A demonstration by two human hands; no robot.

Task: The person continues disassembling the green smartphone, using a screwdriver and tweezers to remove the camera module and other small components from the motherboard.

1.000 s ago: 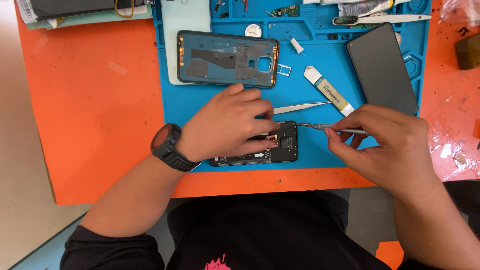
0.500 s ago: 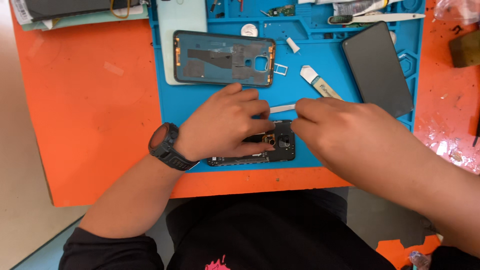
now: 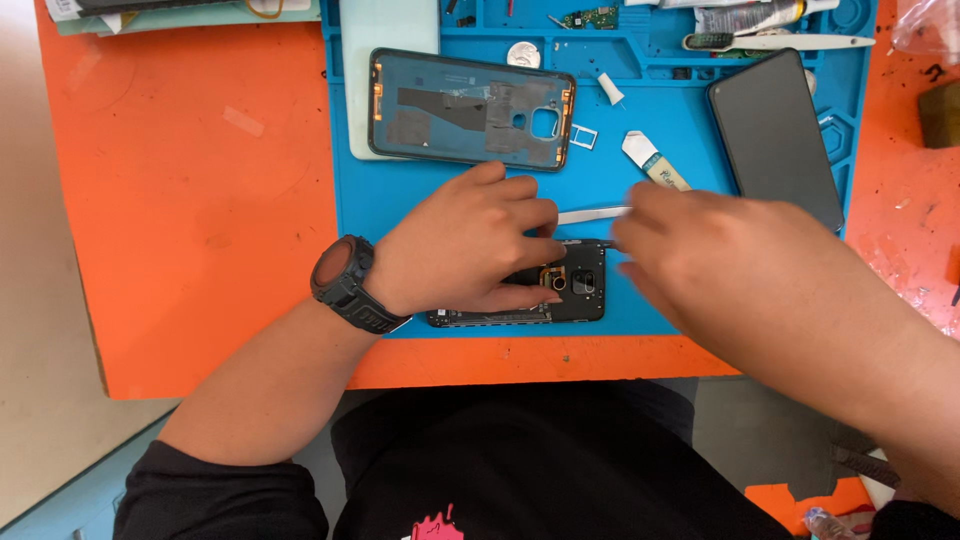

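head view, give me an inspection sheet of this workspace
surface: orange table with a blue mat on it
job's things: opened phone at the mat's near edge; tweezers lying just beyond it
clutter: back cover inside up, dark screen panel, small tray, coin cell, pry tool, white spudger
grippers: left hand, watch on its wrist, presses flat on the phone; right hand is blurred above the phone's right end, what it holds cannot be told
cables: nothing seen
surroundings: pale floor at left, the person's black shirt below
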